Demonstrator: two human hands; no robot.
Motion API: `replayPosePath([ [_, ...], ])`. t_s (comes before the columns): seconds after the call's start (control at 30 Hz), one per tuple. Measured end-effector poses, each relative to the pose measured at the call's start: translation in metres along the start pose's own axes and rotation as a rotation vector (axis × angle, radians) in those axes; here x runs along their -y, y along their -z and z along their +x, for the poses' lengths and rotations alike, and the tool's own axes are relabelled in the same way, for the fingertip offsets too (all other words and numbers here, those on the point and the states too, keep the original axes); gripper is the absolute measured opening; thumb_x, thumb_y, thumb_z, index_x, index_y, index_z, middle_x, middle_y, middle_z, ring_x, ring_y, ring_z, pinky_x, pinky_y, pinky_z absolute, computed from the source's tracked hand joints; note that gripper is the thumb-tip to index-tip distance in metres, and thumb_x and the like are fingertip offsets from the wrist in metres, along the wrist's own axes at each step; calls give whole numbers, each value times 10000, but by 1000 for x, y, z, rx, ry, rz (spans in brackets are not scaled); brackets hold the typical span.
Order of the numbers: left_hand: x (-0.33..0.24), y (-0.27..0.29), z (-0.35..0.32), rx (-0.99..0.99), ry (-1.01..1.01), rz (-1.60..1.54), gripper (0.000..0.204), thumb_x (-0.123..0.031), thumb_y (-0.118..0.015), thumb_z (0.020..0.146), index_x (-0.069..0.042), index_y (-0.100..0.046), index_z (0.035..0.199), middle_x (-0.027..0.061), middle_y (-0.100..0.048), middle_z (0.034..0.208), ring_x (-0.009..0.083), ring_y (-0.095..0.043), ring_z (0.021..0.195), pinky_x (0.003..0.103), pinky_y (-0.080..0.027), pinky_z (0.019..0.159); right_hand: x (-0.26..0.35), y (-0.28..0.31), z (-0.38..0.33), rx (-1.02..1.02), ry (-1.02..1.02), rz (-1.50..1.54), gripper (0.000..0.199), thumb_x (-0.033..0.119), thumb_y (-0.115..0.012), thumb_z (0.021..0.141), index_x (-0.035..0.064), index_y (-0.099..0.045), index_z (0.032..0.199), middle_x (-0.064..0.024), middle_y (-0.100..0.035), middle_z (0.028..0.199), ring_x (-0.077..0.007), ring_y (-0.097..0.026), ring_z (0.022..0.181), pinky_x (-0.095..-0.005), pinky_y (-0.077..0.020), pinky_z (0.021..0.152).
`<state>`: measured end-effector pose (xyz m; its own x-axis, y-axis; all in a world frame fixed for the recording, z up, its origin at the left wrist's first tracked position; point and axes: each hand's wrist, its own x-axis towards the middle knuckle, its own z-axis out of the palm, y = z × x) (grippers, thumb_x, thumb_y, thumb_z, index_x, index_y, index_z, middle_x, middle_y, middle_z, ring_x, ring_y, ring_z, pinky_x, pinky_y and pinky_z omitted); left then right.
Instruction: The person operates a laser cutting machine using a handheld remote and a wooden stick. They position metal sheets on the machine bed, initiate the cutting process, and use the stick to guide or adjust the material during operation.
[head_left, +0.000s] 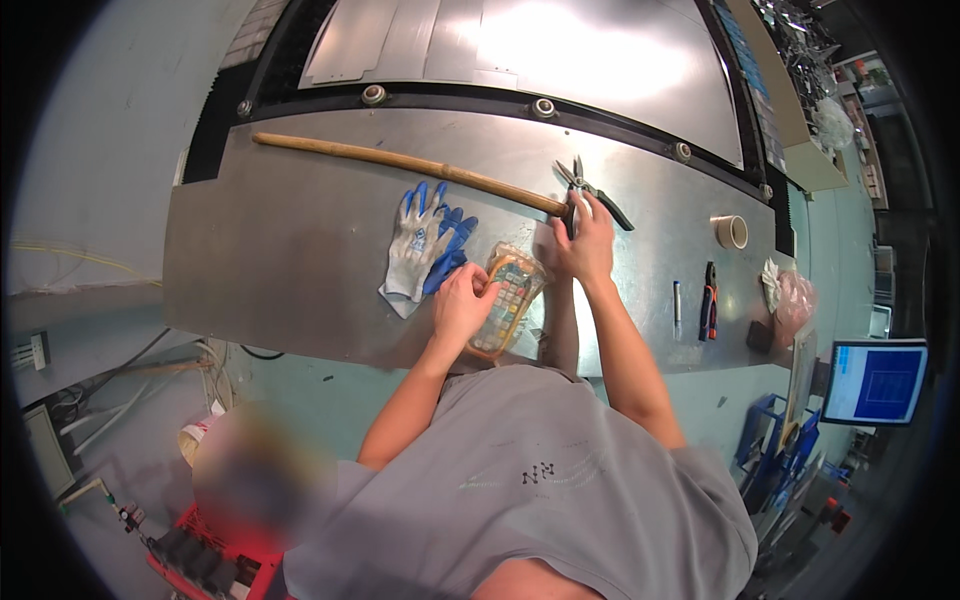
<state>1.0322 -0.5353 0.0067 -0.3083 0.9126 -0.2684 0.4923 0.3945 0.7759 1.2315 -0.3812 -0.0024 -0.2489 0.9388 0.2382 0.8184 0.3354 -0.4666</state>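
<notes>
My left hand (462,300) rests on an orange and yellow handheld keypad controller (512,300) wrapped in clear plastic, its fingers pressed on the left side. The controller lies on a grey metal table (290,250). My right hand (585,240) is further back, closed over the head end of a hammer with a long wooden handle (400,162) that stretches off to the left. A pair of black-handled snips (592,188) lies just beyond my right fingertips.
White and blue work gloves (425,245) lie left of the controller. To the right are a tape roll (732,231), a pen (677,300), red and black pliers (710,300) and a plastic bag (795,300). Shiny sheet metal (560,50) lies behind; a blue monitor (880,380) stands right.
</notes>
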Motion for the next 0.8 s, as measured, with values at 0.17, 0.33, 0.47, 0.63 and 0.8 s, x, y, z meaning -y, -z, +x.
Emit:
replayPosePath([
  [0.17, -7, 6, 10, 119, 130, 165, 432, -465, -837, 822, -111, -659, 993, 62, -734, 893, 309, -728, 882, 460, -550, 749, -35, 18, -6, 206, -334, -275, 1265, 757, -793, 725, 71, -273, 1652, -287, -286, 1671, -488, -254, 1549, -684, -259, 1199],
  [0.33, -9, 8, 16, 164, 168, 187, 481, -526, -825, 802, -133, -665, 1027, 69, -758, 958, 329, -727, 976, 485, -545, 824, -39, 25, 4, 351, -429, -262, 1182, 536, -862, 738, 97, -256, 1654, -270, -302, 1648, -465, -232, 1560, -692, -226, 1224],
  [0.47, -4, 3, 20, 180, 184, 220, 534, -559, -810, 800, -138, -668, 1097, 67, -755, 1017, 317, -718, 1024, 471, -539, 856, -42, 24, -25, 247, -421, -239, 1072, 411, -826, 765, 19, -307, 1616, -317, -303, 1606, -553, -234, 1520, -721, -227, 1205],
  [0.63, 1, -5, 22, 142, 204, 270, 543, -568, -802, 795, -147, -679, 1115, 44, -742, 985, 285, -717, 1004, 446, -542, 837, -43, 20, -65, 146, -418, -305, 949, 364, -739, 814, 6, -338, 1597, -341, -362, 1554, -573, -304, 1472, -714, -248, 1194],
  [0.8, 0, -2, 24, 157, 184, 258, 563, -574, -811, 784, -118, -680, 1084, 56, -740, 940, 303, -724, 952, 436, -547, 819, -44, 24, -81, 108, -403, -253, 918, 357, -708, 832, -5, -344, 1593, -338, -333, 1580, -560, -276, 1489, -715, -254, 1188],
])
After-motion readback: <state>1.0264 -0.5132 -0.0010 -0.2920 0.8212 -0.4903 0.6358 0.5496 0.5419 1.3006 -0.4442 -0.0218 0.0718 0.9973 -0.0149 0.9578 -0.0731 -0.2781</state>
